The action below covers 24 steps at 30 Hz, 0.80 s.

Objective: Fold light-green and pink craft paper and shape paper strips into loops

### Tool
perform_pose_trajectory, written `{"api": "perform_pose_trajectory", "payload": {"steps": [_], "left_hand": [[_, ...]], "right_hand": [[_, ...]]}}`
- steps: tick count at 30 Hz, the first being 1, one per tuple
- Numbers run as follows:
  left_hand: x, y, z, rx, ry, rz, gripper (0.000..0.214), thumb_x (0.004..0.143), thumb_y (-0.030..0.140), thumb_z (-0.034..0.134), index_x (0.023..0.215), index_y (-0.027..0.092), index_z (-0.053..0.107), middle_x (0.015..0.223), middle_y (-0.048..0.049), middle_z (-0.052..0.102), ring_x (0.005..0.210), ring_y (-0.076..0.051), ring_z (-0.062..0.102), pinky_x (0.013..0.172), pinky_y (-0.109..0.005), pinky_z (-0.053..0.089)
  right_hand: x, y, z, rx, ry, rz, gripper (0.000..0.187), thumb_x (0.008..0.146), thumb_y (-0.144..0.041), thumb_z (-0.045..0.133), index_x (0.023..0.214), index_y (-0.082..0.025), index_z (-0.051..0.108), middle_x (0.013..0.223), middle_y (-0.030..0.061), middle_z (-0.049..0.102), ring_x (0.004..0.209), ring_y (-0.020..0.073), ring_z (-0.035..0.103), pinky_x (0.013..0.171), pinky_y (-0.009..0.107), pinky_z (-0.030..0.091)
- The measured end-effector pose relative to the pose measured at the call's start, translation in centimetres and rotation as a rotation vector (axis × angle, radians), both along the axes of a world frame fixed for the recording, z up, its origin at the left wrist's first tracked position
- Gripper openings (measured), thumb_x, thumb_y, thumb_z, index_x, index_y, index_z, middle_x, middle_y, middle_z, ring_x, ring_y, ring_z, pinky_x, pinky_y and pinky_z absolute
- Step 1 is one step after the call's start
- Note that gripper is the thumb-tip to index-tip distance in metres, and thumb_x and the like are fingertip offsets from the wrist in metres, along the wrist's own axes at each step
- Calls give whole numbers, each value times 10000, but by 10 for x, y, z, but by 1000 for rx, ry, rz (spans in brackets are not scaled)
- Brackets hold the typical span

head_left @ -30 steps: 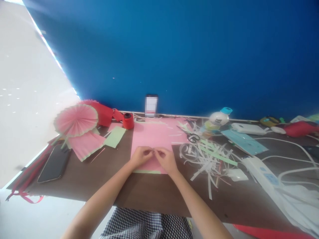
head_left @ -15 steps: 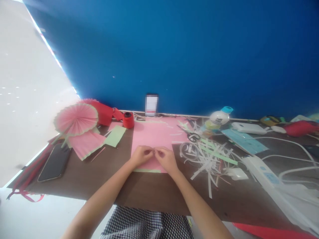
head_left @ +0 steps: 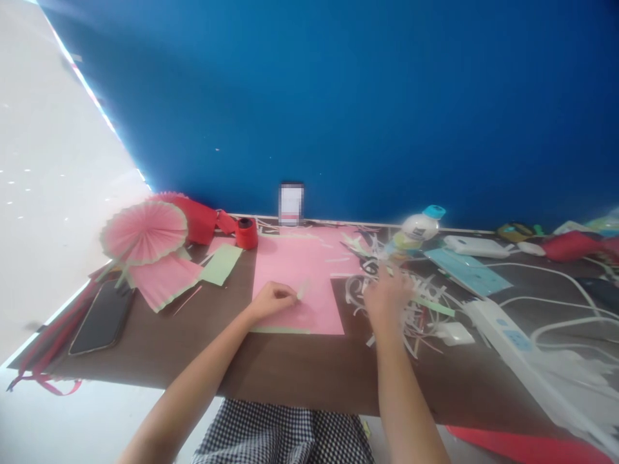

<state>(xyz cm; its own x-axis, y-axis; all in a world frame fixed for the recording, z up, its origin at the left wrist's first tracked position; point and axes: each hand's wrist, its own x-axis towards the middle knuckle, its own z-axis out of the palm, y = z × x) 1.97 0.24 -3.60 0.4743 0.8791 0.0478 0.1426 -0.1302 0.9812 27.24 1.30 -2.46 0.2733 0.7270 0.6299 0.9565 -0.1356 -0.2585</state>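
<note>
My left hand (head_left: 275, 301) is closed, thumb and finger pinching a small pale paper strip (head_left: 302, 290). Beneath it lies a pink paper sheet (head_left: 319, 314) with a pale green near edge. My right hand (head_left: 388, 293) is over a tangled heap of white and green paper strips (head_left: 432, 291), its fingers smeared by motion. Just beyond those fingers are the dark handles of scissors (head_left: 369, 265). A white bottle with a blue cap (head_left: 420, 227) stands behind the heap.
On the left are a pleated pink paper fan (head_left: 145, 233), a red spool (head_left: 246, 234), a green paper piece (head_left: 221, 264) and a dark phone (head_left: 102, 317). A power strip (head_left: 517, 348) with cables lies right. Another phone (head_left: 291, 203) leans on the blue wall.
My right hand has left my left hand and moved right, over the paper strips near the scissors. My left hand stays above the pink sheet, and the pale strip in it now shows.
</note>
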Motion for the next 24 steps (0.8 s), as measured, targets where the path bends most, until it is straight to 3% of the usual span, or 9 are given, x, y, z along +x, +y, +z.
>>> {"api": "perform_pose_trajectory", "payload": {"steps": [4,7,9,12,13,15,17,19,24], "left_hand": [[-1,2,-1,-53,-73,-17,145,698,218,558,654,110,644,644,-45,649,606,-125,579,614,-238,459],[-3,4,-1,-84,-140,-18,142,690,230,574,640,110,633,625,-46,641,563,-111,554,589,-238,450],[-5,5,-1,-110,-173,-5,150,684,243,584,632,109,627,626,-52,644,550,-107,545,581,-239,444],[-6,5,-1,-184,-218,4,160,675,256,590,635,105,624,651,-68,655,557,-112,553,571,-241,439],[-6,4,-1,-217,-236,2,158,671,255,590,638,105,624,660,-73,658,562,-116,560,567,-241,438],[-7,3,-1,-281,-269,-22,149,663,248,588,644,105,624,668,-77,663,574,-122,573,565,-240,438],[-7,2,-1,-329,-303,-63,137,658,237,585,648,106,625,660,-73,664,575,-124,580,569,-240,440],[-8,0,-1,-356,-332,-105,134,660,234,587,652,106,625,645,-68,661,572,-125,585,575,-241,445],[-7,-3,3,-248,-152,-152,236,717,316,570,770,100,649,685,-77,668,583,-132,587,596,-256,459]], "right_hand": [[-22,-5,-3,10,-69,207,203,750,-201,441,815,-178,632,929,94,613,926,238,491,838,376,320],[-22,-1,-9,-67,-46,145,214,758,-185,406,707,-165,612,755,94,614,767,222,521,769,371,341],[-7,2,-11,-84,14,80,218,720,-140,402,772,-147,613,738,105,604,725,223,525,723,362,363],[12,2,-7,101,101,27,370,693,-98,390,1024,-99,555,926,148,582,896,261,514,785,392,375],[12,0,-4,165,103,73,393,698,-104,402,1069,-91,532,1000,163,559,972,272,488,828,410,362],[-3,-7,1,208,90,323,344,722,-150,460,1056,-139,546,1079,146,539,1056,267,451,893,422,330],[-30,-16,4,136,69,688,261,739,-179,508,986,-213,584,1070,90,565,1066,238,460,919,409,322],[-58,-24,5,66,59,926,189,756,-170,526,896,-258,616,1030,44,598,1051,214,477,923,402,322],[-76,-30,9,-82,309,1029,133,808,-213,496,775,-229,623,794,29,639,843,175,564,829,352,402]]}}
